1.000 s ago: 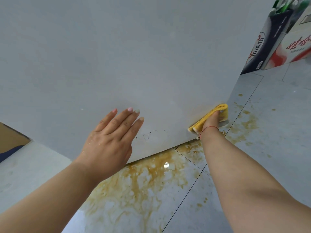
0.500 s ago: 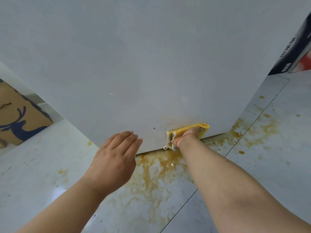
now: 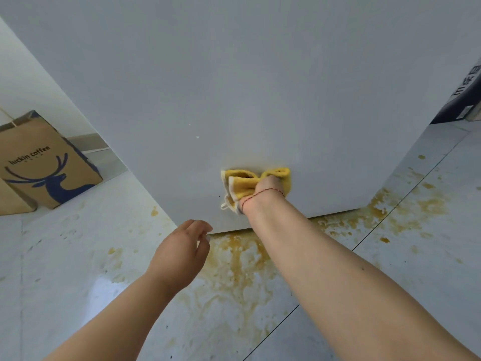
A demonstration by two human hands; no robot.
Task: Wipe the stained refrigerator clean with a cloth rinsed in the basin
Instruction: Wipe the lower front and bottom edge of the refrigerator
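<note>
Right hand grips bunched cloth, scrubbing low refrigerator panel | left hand loosely curled, holding nothing

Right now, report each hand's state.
Left hand: loosely curled, holding nothing.
Right hand: presses the yellow cloth against the refrigerator.

Right hand presses yellow cloth low on white refrigerator.
Left hand loosely curled near bottom edge; brown stains across tiled floor.

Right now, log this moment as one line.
right hand: presses yellow cloth on refrigerator | left hand: free | floor stain: unwiped
</note>
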